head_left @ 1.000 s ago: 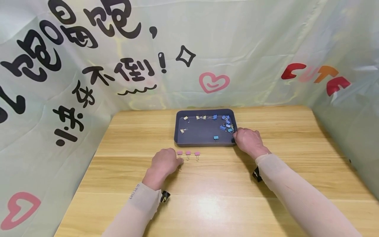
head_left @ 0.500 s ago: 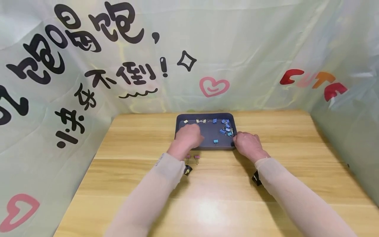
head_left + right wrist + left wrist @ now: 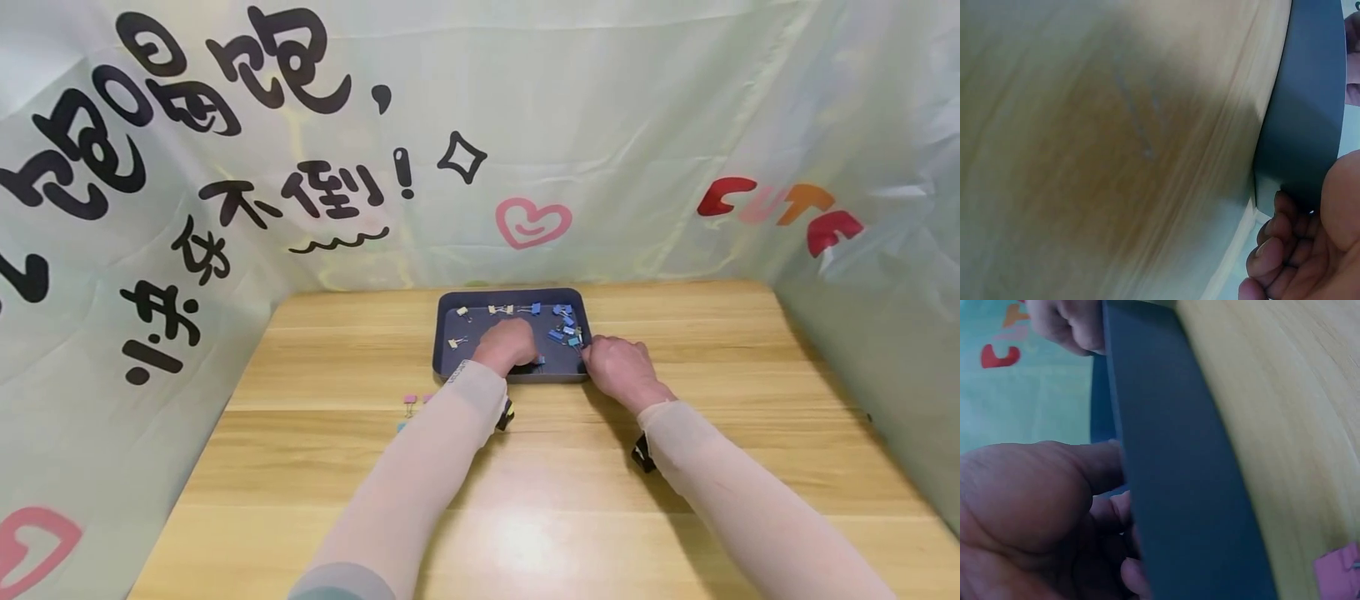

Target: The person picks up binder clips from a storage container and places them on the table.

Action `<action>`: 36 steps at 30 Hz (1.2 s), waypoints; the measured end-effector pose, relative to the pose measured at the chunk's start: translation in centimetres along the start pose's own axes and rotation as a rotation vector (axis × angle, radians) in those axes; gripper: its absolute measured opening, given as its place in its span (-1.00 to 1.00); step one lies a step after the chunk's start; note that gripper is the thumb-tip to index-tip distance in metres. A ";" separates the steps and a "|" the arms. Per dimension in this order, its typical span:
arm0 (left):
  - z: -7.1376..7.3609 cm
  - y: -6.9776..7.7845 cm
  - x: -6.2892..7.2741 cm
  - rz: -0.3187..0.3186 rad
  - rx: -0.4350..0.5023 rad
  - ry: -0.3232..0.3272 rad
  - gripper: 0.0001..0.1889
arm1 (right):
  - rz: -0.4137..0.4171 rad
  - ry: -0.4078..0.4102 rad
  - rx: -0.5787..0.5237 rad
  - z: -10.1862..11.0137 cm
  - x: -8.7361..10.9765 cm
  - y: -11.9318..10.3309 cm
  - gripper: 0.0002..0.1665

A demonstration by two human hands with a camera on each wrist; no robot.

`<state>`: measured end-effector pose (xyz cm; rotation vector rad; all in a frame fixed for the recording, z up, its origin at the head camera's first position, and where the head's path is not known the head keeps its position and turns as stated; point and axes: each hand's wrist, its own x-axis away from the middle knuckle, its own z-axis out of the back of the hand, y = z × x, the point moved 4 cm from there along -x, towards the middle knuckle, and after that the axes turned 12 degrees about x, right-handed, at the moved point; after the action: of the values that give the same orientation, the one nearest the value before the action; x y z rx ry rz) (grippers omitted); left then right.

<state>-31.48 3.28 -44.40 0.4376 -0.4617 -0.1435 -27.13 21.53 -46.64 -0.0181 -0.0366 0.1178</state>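
My left hand reaches into the dark blue-grey tray, its fingers at a blue binder clip near the front wall. In the left wrist view, its fingertips are hidden behind the tray wall, so whether they pinch the clip does not show. My right hand grips the tray's right front corner, with curled fingers against the outside. Pink binder clips and a light blue one lie on the table before the tray, partly covered by my left sleeve.
More blue binder clips crowd the tray's right side. Cream binder clips lie along its left and back. The wooden table meets a printed cloth wall behind the tray.
My left hand has moved from the pink clips in front of the tray, over its left part, to the blue clip inside. A light blue clip on the table now shows. My right hand stays at the corner.
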 end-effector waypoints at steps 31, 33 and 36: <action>1.3 -0.3 0.2 0.025 -0.092 0.088 -0.58 | 0.004 -0.003 0.017 -0.3 0.0 -0.2 -0.66; 2.5 -0.7 1.1 0.006 -0.069 0.093 -0.60 | 0.007 -0.004 0.018 -0.3 0.0 -0.2 -0.65; 4.7 -1.7 3.0 -0.008 -0.033 0.098 -0.64 | 0.011 0.002 0.018 -0.1 -0.1 -0.1 -0.64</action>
<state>-31.04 -0.73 -40.21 0.4121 -0.3611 -0.1368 -27.24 21.42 -46.77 -0.0004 -0.0337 0.1288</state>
